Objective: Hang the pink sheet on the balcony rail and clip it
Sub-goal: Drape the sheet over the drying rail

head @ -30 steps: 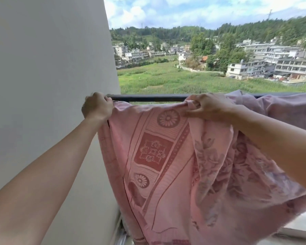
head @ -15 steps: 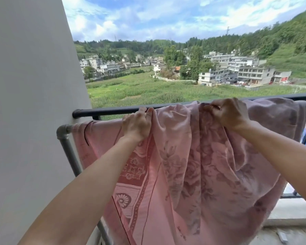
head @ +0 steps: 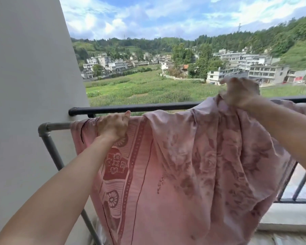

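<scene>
The pink sheet [head: 175, 165] is showing thin, matt woven cloth; the black rail [head: 131, 108] is gleaming, smooth painted metal; the grey pipe [head: 48, 138] at nine o'clock is looking dull, rough metal.

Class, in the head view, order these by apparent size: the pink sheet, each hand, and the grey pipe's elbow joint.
1. sheet
2. left hand and right hand: they look alike and the right one is blurred, so unranked
3. elbow joint

No legible text anywhere, red patch [head: 298, 78] on a far building [head: 294, 73] too small to read, sheet [head: 166, 174] shows only patterns
</scene>
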